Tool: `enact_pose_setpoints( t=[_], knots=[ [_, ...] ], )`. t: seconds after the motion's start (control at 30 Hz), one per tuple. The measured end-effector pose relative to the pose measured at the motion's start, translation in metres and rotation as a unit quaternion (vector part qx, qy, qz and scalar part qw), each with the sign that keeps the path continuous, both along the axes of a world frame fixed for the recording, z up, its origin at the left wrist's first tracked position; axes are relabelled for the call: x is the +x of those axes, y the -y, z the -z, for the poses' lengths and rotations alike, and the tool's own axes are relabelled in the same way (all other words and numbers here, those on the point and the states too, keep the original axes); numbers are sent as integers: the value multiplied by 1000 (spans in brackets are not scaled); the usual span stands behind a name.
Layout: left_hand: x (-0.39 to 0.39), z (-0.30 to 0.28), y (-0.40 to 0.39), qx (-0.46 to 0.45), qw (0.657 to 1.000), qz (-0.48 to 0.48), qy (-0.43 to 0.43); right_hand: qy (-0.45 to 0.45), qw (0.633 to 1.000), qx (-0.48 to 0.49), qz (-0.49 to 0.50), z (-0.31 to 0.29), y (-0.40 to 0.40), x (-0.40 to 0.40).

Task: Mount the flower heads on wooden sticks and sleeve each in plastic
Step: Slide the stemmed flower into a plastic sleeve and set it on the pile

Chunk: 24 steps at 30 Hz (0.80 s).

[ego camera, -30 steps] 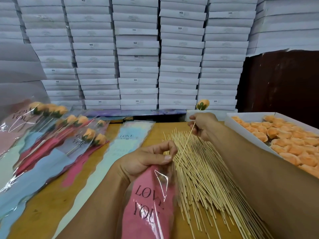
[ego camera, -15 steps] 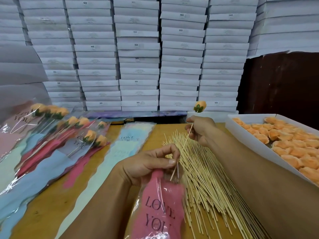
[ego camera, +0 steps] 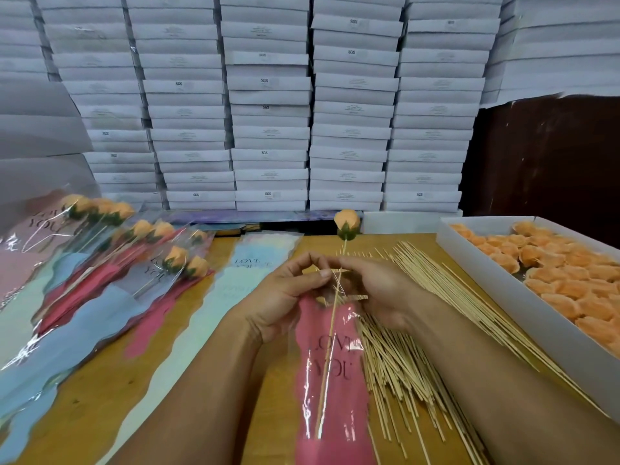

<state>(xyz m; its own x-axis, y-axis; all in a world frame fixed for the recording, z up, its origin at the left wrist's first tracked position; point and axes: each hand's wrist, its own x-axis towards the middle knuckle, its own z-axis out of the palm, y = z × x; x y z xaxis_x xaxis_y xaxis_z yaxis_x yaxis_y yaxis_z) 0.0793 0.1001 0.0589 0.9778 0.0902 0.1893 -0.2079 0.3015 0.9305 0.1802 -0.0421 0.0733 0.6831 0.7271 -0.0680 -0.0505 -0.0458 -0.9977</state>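
**Stick going into pink sleeve, flower not yet covered**

Left hand [ego camera: 288, 290] pinches the mouth of the pink sleeve [ego camera: 332, 374] between thumb and fingers, apparently to keep the opening spread so the stick has a gap to enter. Right hand [ego camera: 379, 290] grips the stick [ego camera: 330, 330] just under the flower, fingers curled round it, steering from the top end.

Stick runs roughly 12-to-6 down the middle of the sleeve; its lower end is already well inside, seen through the clear film. Flower [ego camera: 347, 223] is above both hands at 12 o'clock, clear of the plastic.

Supplies look laid out for reach: loose sticks [ego camera: 402, 357] fan out just right of the sleeve at 4 o'clock, box of flower heads [ego camera: 550, 273] at 2–3 o'clock by the right arm, spare sleeves [ego camera: 255, 263] at 11, finished flowers [ego camera: 110, 260] piled at 9–10 o'clock out of the way.

Judgement: mid-insertion. Next need is pushing down until the flower sits inside the mouth. Risk: the stick tip snagging or piercing the thin film.
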Motion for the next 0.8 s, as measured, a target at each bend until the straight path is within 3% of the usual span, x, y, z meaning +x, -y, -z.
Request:
enact_pose_setpoints(
  t=[0.23, 0.4, 0.57, 0.8],
  knots=[
    [3, 0, 1, 25, 999, -28, 30, 27, 996, 27, -80, 1, 7, -2],
    [1, -1, 2, 34, 999, 3, 27, -43, 994, 91, 28, 0, 9, 9],
    [0, 0, 8, 77, 997, 22, 16, -48, 979, 194, 41, -2, 12, 15],
    [2, 1, 5, 104, 995, 9, 5, -9, 987, 153, 38, 0, 14, 12]
  ],
)
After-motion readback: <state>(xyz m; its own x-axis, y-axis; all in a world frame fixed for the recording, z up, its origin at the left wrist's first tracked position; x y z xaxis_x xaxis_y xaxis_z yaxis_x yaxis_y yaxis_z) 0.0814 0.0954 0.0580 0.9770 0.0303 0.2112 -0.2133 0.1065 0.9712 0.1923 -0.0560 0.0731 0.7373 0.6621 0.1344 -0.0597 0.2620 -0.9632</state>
